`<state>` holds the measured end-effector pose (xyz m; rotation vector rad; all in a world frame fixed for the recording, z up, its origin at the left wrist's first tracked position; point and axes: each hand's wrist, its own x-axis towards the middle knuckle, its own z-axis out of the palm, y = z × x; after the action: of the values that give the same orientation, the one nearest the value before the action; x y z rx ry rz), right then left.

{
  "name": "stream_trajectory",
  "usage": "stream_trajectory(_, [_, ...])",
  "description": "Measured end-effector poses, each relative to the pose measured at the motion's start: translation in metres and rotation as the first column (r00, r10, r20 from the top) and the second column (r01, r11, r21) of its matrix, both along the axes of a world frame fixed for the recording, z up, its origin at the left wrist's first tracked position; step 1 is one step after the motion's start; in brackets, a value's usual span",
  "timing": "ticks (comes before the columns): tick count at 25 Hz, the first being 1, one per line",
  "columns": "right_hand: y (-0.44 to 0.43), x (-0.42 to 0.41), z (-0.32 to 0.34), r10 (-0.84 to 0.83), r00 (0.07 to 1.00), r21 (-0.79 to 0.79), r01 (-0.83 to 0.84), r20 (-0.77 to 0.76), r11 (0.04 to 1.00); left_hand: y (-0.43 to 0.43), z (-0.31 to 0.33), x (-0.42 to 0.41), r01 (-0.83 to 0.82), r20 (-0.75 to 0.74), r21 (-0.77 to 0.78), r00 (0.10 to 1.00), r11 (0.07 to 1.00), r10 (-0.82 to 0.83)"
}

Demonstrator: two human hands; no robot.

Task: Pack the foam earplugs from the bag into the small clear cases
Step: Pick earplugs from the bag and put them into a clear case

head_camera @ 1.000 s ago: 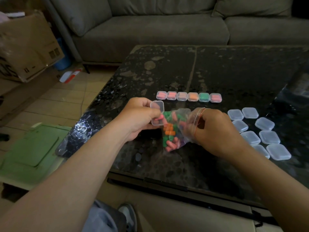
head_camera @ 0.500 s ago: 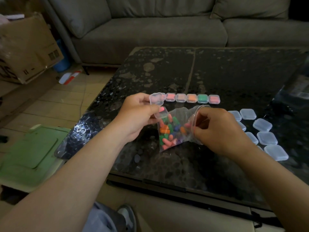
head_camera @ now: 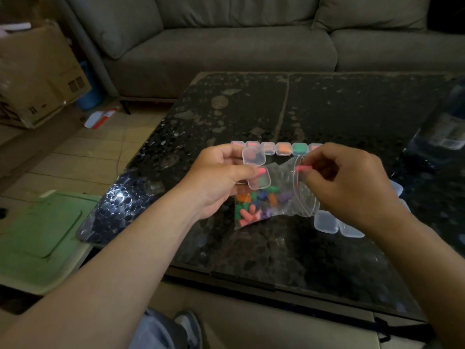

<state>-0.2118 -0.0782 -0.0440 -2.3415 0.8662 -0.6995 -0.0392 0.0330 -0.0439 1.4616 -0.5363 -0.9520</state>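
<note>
As right hand pinches earplug at bag edge, case alongside

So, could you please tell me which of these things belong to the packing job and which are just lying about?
Job: open case in the left hand; pink earplug pinched by the right hand; bag; filled cases; empty cases.
Lying about: cardboard box; sofa; green lid.

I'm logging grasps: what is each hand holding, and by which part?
Left hand holds the open clear case by its left edge; right hand pinches a pink earplug by one end at the mouth of the bag.
</note>
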Motion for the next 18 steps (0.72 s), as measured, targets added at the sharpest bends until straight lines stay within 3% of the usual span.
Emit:
stream_trajectory(8, [-0.003, -0.003, -0.002, -0.066, 0.979, -0.029, 0.073, 0.194, 0.997, -0.001, -0.003, -0.001, -0.003, 0.001, 0.023, 1.0, 1.0, 0.003])
stream_trajectory(18, [0.013, 0.01, -0.017, 0.178, 0.975, -0.014, -0.178, 0.13, 0.984, -0.005, -0.004, -0.008, 0.05, -0.054, 0.027, 0.997, 0.998, -0.049])
